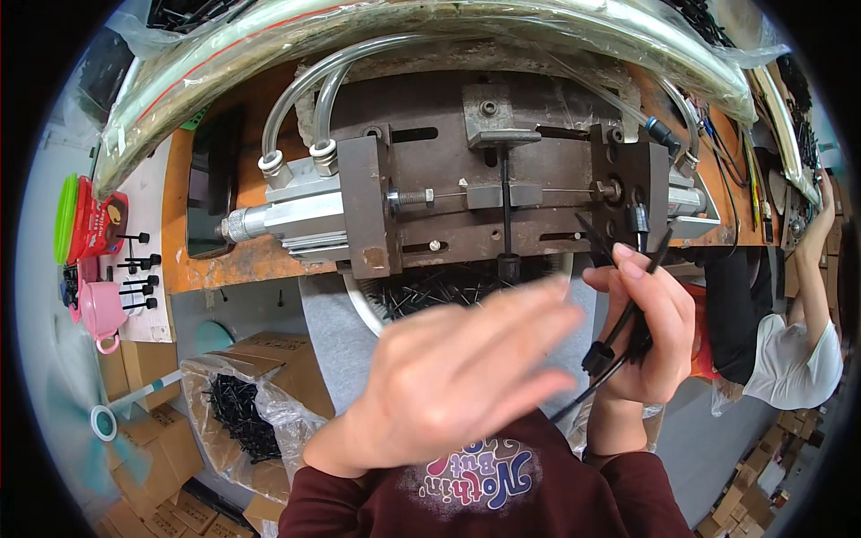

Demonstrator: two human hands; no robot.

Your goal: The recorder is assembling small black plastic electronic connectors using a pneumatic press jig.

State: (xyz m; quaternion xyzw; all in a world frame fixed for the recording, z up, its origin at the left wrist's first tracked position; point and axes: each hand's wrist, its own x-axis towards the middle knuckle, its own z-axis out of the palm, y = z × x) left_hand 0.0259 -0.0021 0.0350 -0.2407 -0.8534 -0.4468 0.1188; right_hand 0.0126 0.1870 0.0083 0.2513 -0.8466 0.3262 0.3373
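My right hand (647,327) grips a bundle of thin black plastic rods (619,336) with knobbed ends, held just below the right end of a metal fixture (502,193). The rod tips point up toward the fixture's right block (630,184). My left hand (457,377) is blurred in front of my chest, fingers spread toward the right hand, nothing in it. Behind it a white round tub (377,305) holds several small black parts (439,289).
A pneumatic cylinder (287,211) with clear hoses (296,99) sits on the fixture's left. Cardboard boxes with a bag of black parts (238,412) stand lower left. A pink cup (100,309) is at the left. Another person's arm (812,287) is at the right edge.
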